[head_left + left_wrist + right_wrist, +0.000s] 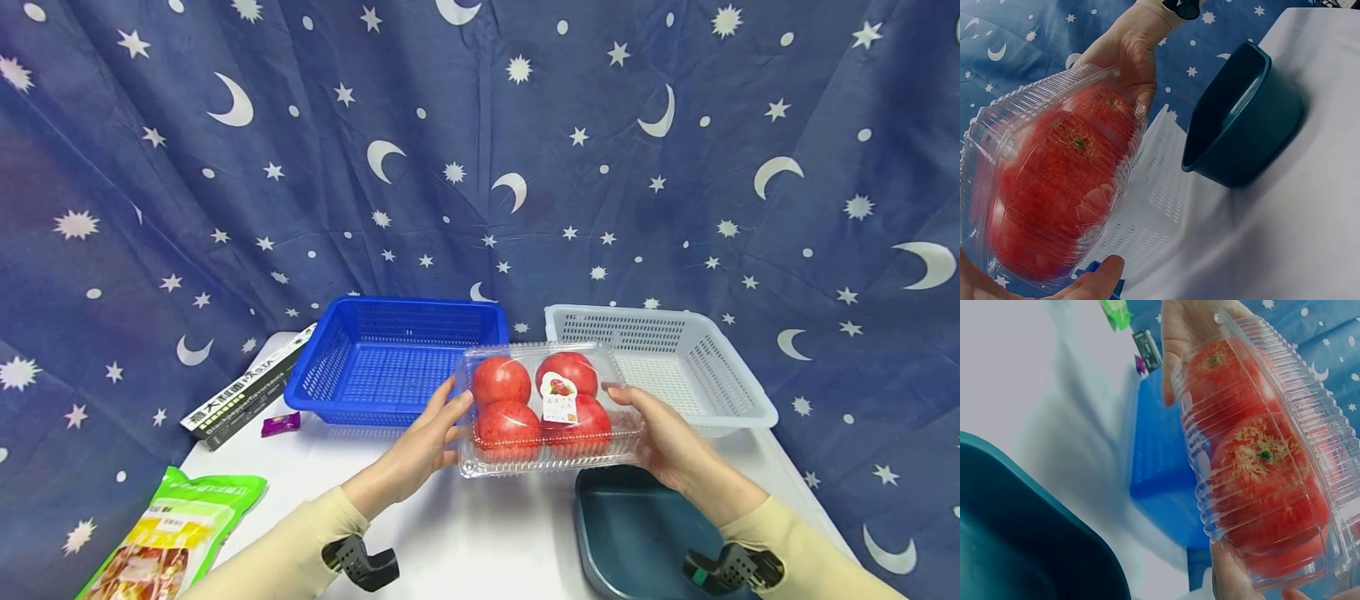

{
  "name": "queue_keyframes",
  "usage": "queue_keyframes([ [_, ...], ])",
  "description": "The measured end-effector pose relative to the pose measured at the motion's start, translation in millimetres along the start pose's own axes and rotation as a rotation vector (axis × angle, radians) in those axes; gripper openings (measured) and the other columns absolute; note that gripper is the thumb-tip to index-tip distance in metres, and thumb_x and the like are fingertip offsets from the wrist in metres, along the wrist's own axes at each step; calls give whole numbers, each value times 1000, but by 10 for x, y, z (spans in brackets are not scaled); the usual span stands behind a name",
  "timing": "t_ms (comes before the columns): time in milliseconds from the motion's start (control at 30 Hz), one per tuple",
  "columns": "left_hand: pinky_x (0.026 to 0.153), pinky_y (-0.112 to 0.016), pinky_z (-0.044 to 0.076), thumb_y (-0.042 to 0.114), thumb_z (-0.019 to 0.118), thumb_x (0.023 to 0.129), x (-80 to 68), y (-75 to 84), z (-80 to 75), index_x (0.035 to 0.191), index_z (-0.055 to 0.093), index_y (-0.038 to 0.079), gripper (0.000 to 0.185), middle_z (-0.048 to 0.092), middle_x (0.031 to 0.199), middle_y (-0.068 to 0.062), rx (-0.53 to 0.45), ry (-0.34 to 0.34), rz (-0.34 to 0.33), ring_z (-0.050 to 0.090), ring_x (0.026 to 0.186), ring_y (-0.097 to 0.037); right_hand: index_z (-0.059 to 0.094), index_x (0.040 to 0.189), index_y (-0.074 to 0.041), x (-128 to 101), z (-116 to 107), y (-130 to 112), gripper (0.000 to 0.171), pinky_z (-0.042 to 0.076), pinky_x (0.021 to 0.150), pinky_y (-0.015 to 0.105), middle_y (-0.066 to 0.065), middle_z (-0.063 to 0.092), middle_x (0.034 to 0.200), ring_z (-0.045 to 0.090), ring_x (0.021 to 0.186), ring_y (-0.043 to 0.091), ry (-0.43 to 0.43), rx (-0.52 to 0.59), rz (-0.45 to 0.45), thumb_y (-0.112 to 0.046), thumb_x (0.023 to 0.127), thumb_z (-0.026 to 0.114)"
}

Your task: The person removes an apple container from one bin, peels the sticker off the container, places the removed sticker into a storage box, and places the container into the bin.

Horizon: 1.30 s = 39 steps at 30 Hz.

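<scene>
Fingers (457,400) of left hand (420,446) and right hand (667,442) curled round ends of clear ribbed clamshell box (551,408), held above worktop (480,533) in front of blue basket (397,358), four red tomatoes (501,381) inside, small lid sticker unreadable

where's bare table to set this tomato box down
Bare table lies below the tomato box, between the snack bag and the teal tray. The blue basket and white basket crowd the back; both are empty.
</scene>
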<state>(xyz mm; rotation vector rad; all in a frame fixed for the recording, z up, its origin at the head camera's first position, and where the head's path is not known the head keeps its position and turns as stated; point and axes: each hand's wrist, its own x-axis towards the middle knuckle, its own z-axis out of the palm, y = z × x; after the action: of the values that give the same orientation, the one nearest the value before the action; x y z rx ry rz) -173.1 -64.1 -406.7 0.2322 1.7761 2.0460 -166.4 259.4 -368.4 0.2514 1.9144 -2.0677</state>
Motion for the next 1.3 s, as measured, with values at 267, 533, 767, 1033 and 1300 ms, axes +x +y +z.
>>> queue_keyframes([
  [267,111,-57,40,52,50,104,-185,-58,-67,164,-4,19,88,7,169,-20,-7,-20,-18,23,148,-51,22,156,-10,-85,107,112,70,57,92,42,19,44,139,59,112,29,3,-14,7,-38,101,55],
  [533,110,-58,39,48,48,105,-397,-93,-136,164,-6,18,85,0,169,-23,-25,-63,-13,17,148,-54,31,152,-5,-176,222,226,64,56,90,39,19,54,132,62,108,29,-33,-29,0,-36,100,53],
  [767,108,-59,41,39,56,103,-565,-107,-182,164,1,16,85,-3,167,-27,-3,-43,-11,19,148,-54,32,151,-6,-258,323,294,64,51,86,36,18,52,132,58,111,29,-35,-60,18,-38,100,54],
  [1033,103,-50,49,30,55,105,-797,-159,-303,164,4,13,80,13,166,-27,-5,-52,-22,39,142,-38,30,153,-9,-380,444,406,64,52,68,25,10,60,117,66,95,20,-111,-57,40,-38,102,56],
  [1300,98,-47,53,23,51,107,-1021,-284,-545,163,3,9,75,28,157,-29,-36,-103,-43,54,129,-28,21,157,-6,-503,627,554,73,57,92,45,17,58,130,65,109,27,-247,-81,72,-39,103,58],
])
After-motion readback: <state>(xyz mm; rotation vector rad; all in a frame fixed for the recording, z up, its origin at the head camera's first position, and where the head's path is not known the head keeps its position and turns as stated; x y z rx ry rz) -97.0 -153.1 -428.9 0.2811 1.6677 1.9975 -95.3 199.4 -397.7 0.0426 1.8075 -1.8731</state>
